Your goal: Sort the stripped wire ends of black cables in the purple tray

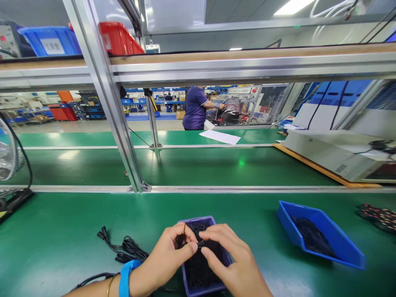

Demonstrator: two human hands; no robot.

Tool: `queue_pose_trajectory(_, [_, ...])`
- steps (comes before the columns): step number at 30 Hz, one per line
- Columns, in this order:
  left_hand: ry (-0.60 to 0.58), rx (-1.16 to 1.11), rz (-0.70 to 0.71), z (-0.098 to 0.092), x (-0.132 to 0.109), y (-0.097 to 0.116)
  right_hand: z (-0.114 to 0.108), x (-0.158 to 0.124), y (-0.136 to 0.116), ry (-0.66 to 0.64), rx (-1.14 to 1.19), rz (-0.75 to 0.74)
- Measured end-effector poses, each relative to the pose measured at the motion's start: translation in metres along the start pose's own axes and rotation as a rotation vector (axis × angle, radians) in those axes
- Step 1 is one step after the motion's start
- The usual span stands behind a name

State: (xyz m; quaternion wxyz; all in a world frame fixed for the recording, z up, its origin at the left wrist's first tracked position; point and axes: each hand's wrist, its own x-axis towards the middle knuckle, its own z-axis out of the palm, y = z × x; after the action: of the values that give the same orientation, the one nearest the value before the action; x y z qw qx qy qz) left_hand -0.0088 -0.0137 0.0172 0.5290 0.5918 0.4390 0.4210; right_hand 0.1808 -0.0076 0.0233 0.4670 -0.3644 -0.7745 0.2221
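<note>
My left hand [175, 249] pinches a small black piece [200, 243], perhaps a cable end, between thumb and forefinger. A thin red and yellow strand [184, 228] shows at the left fingers; whether it joins the black piece I cannot tell. From the other side, my right hand [230, 255] closes its thumb and forefinger about the same piece. Both hands are above a purple bin [229, 260] filled with small black parts [202, 268]. A coiled black cable [131, 247] with connectors lies on the green table, left of my left hand.
At the right stands a blue bin [343, 247] of black parts, with a dark bundle [379, 216] beyond it. A metal post [116, 123] rises at the bench's far edge. Farther back are a white sheet [220, 137], a grey machine [331, 152] and a person [194, 108].
</note>
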Motion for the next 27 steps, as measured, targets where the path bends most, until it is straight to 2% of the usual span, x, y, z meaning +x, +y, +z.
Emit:
queue_pose_trajectory(5, [-0.057,-0.073,-0.016,-0.001,-0.005,0.008,0.005,-0.002,-0.004,-0.036,-0.022,0.038])
queue_pose_trajectory(7, [-0.066,-0.116,-0.034,-0.001,-0.006,0.009,0.003,-0.001,-0.003,-0.090,-0.002,0.047])
queue_pose_trajectory(10, [-0.095,-0.167,-0.089,-0.001,-0.007,0.007,0.000,0.000,0.000,-0.196,0.036,-0.012])
queue_pose_trajectory(12, [-0.124,-0.169,-0.134,-0.002,-0.007,0.006,-0.002,0.000,0.002,-0.204,0.050,-0.068])
queue_pose_trajectory(15, [-0.202,-0.115,-0.144,-0.004,-0.008,0.008,-0.009,-0.001,-0.001,-0.228,0.052,-0.035])
queue_pose_trajectory(17, [-0.237,-0.016,-0.086,-0.007,-0.011,0.013,-0.018,0.000,-0.007,-0.349,0.068,0.036])
queue_pose_trajectory(20, [-0.240,0.135,0.007,-0.012,-0.015,0.021,-0.033,0.003,-0.012,-0.572,0.172,0.044])
queue_pose_trajectory(22, [-0.265,0.079,-0.053,-0.013,-0.015,0.023,-0.034,0.004,-0.011,-0.534,0.150,0.054])
queue_pose_trajectory(24, [-0.254,-0.085,-0.165,-0.010,-0.013,0.021,-0.026,0.003,-0.004,-0.384,-0.040,0.083])
queue_pose_trajectory(25, [-0.225,-0.175,-0.213,-0.008,-0.012,0.019,-0.019,0.003,0.000,-0.327,-0.164,0.083])
queue_pose_trajectory(27, [-0.141,-0.323,-0.251,-0.002,-0.009,0.015,-0.002,0.001,0.009,-0.294,-0.384,0.037])
